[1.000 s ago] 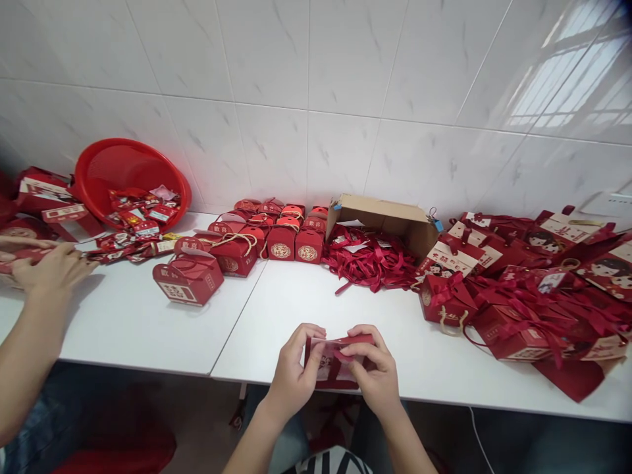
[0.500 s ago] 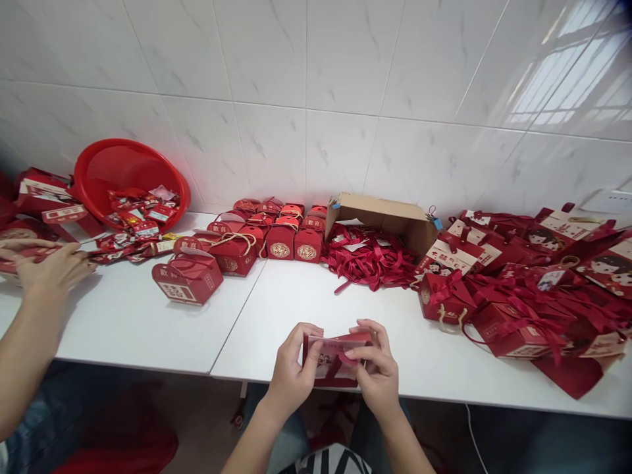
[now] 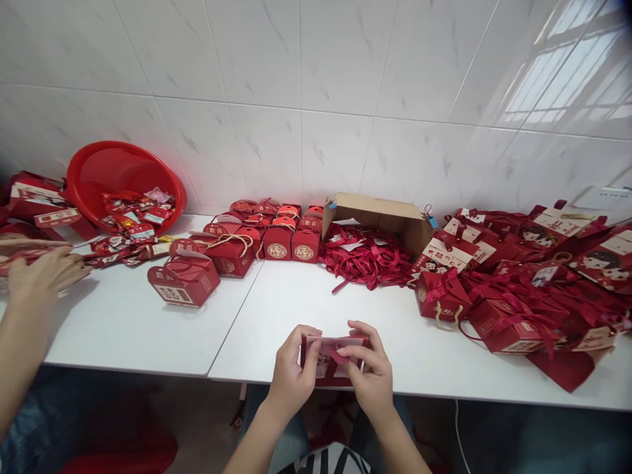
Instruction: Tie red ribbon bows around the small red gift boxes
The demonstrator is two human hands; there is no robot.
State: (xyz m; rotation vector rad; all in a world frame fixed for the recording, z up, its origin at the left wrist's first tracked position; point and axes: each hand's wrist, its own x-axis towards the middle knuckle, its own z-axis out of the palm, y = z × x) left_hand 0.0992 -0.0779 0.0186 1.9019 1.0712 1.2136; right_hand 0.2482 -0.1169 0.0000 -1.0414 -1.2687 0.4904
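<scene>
At the table's front edge, both hands are on a small red gift box (image 3: 326, 376) with a pale printed panel on its face. My left hand (image 3: 295, 368) grips its left side, thumb across the front. With thumb and fingers bent, my right hand (image 3: 371, 368) pinches a red ribbon (image 3: 340, 357) against the box front. Its upper fingers reach over the right top corner. My fingers hide much of the box. Behind them, loose red ribbons (image 3: 365, 263) spill from a cardboard box (image 3: 378, 205) lying on its side.
Finished-looking red boxes (image 3: 184, 280) stand back left. A red basin (image 3: 123, 153) of wrapped sweets (image 3: 143, 217) leans by the wall. Bags and ribboned boxes (image 3: 513, 322) crowd the right. Far left, another person's hand (image 3: 39, 270) holds a red box. The white table (image 3: 276, 309) meets a tiled wall.
My right hand's fingers have shifted slightly left with the ribbon across the box front. My left hand keeps its hold. The view has moved a little.
</scene>
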